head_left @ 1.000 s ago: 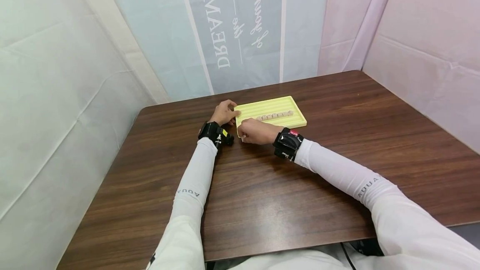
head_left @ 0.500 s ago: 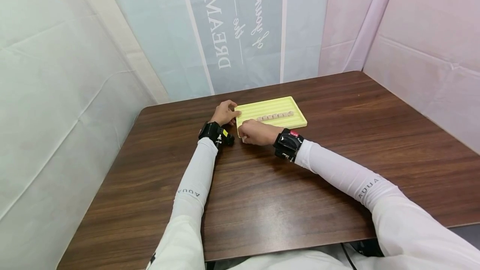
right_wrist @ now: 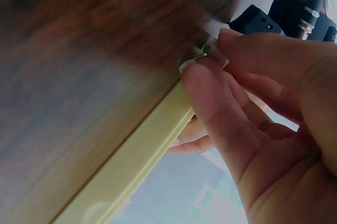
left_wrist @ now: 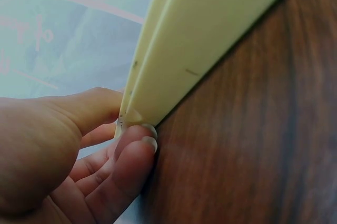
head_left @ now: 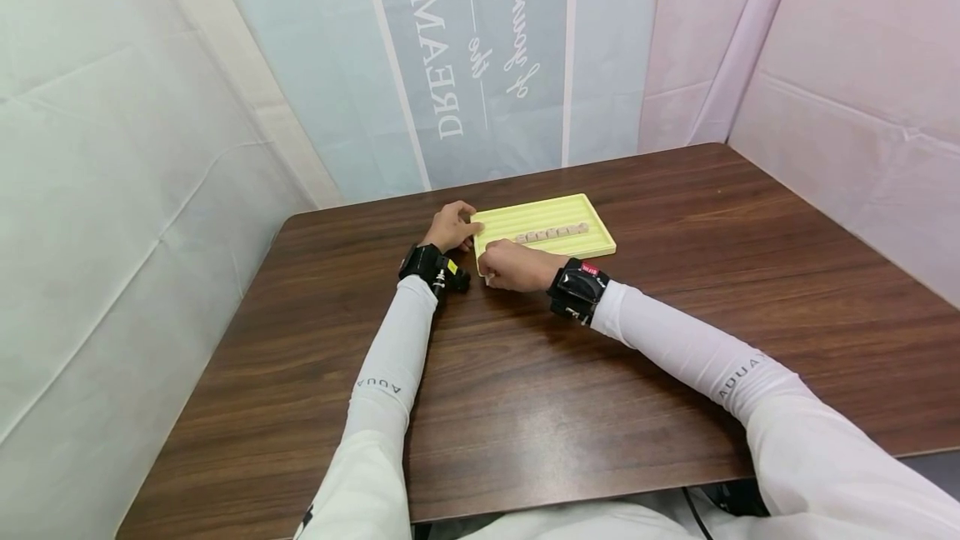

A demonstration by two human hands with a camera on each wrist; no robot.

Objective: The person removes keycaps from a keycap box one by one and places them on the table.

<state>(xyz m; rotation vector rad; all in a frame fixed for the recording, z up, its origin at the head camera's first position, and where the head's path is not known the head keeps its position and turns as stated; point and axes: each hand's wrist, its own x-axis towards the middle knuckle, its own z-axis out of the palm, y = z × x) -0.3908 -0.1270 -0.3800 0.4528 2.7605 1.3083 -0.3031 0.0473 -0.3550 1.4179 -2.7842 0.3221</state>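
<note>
Item 1: yellow tray point(head_left: 540, 215), shallow and ridged lengthwise, lying flat on the dark wood-grain table point(head_left: 285, 373). On my head feed I log it at 12 o'clock from the person, towards the table's far edge. Its side wall carries small dark marks (my left wrist feed shows these best).

Item 2: row of small pale blocks point(head_left: 552, 233), set in line inside the tray, running from beside the right hand towards the tray's 3 o'clock end. Any markings are too small for me to read.

Item 3: left hand point(head_left: 450, 227), at the tray's 9 o'clock end. I record it gripping the tray, thumb over the rim and fingers bent against the outer wall.

Item 4: right hand point(head_left: 517, 265), at the tray's 7 o'clock corner, fingers curled. Thumb and forefinger pinch a small pale piece point(right_wrist: 215, 50), too blurred for me to identify. Whether those fingertips also touch the rim, I cannot tell.

Item 5: two black wrist devices, the left one point(head_left: 422, 261) bearing a yellow tab, the right one point(head_left: 577, 288) a red label.

Item 6: white sleeves point(head_left: 390, 357), one per arm, with dark lettering.

Item 7: grey-blue backdrop point(head_left: 525, 123), at 12 o'clock beyond the table, printed with reversed white lettering. I list pale sheets point(head_left: 112, 232) at 10 and 2 o'clock.
</note>
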